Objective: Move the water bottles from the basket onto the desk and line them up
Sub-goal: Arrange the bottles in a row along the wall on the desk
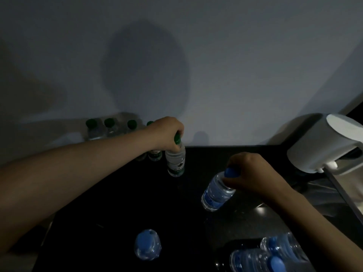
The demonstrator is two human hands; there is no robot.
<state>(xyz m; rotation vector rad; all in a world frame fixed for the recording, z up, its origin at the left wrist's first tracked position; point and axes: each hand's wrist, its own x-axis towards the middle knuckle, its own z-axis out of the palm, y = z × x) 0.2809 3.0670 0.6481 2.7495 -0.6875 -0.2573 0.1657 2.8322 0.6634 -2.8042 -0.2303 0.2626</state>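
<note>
My left hand (167, 133) grips the neck of a green-capped water bottle (175, 161) that stands upright on the black desk (121, 203), at the right end of a row of green-capped bottles (110, 127) along the wall. My right hand (249, 174) holds a blue-capped bottle (216, 190) by its cap and neck, tilted above the desk. Another blue-capped bottle (147, 244) stands upright near the front. At the bottom right, blue-capped bottles (275, 252) lie together; the basket under them is too dark to make out.
A white kettle (322, 142) sits at the right edge of the desk, close to my right hand. A grey wall rises directly behind the desk. The scene is dim.
</note>
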